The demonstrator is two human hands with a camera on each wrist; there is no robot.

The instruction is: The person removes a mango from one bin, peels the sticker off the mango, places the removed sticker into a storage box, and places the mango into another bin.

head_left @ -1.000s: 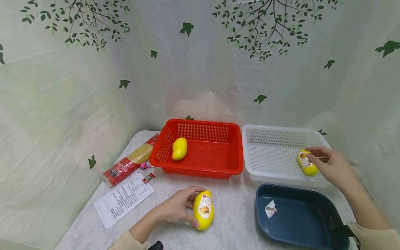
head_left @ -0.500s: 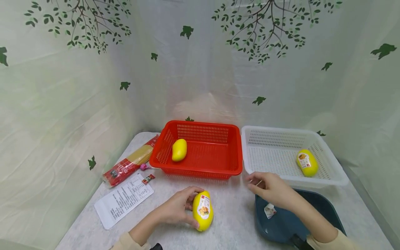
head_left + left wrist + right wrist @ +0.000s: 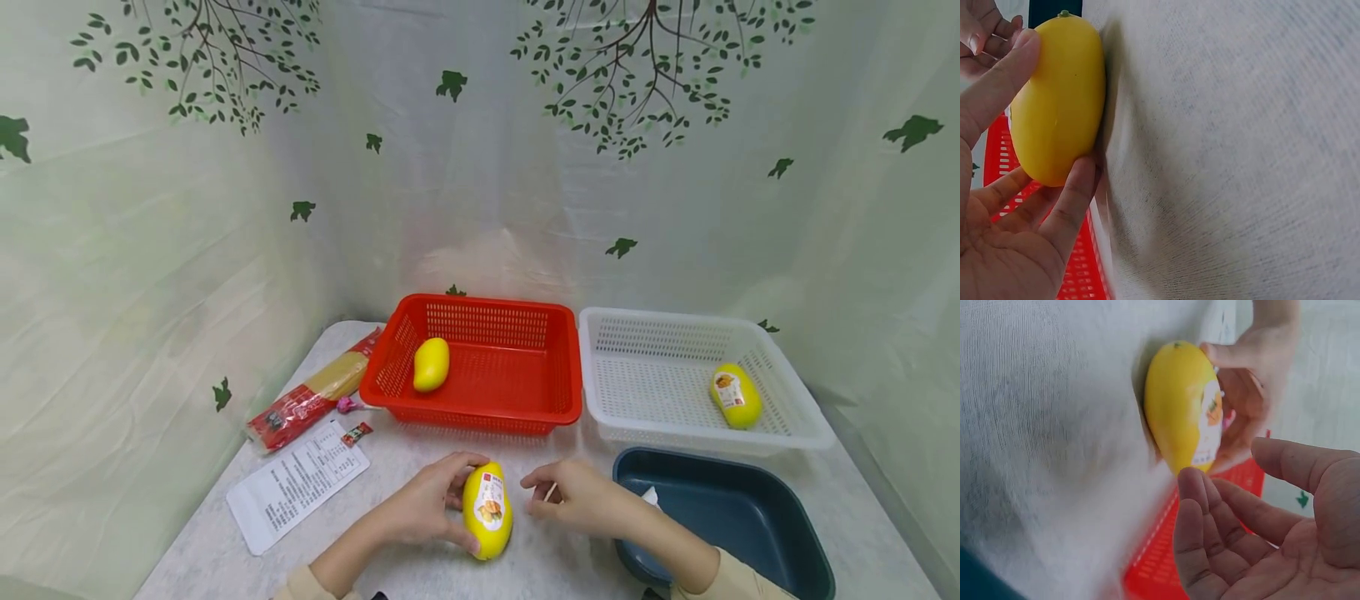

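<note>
A yellow mango [image 3: 487, 512] with a white picture label stands on the table near the front. My left hand [image 3: 423, 504] grips it from the left, thumb at the near end and fingers at the far end; the left wrist view shows the mango's unlabelled side [image 3: 1060, 100]. To the right of the mango is my right hand [image 3: 577, 500], fingers loosely bent with nothing between them. In the right wrist view, its fingertips [image 3: 1191, 481] overlap the mango's lower end. A second labelled mango [image 3: 735, 396] lies in the white basket [image 3: 645, 433], and an unlabelled mango [image 3: 431, 365] in the red basket [image 3: 480, 417].
A dark blue basin [image 3: 750, 467] stands at the right, a white scrap [image 3: 651, 497] in it partly hidden by my right arm. At the left lie a noodle packet [image 3: 315, 400], a pink-wrapped lollipop [image 3: 347, 404], a printed sheet [image 3: 296, 483] and a small red packet [image 3: 356, 433].
My right hand has left the labelled mango in the white basket and come left, across the blue basin, to beside the gripped mango. My left hand has kept its hold in place.
</note>
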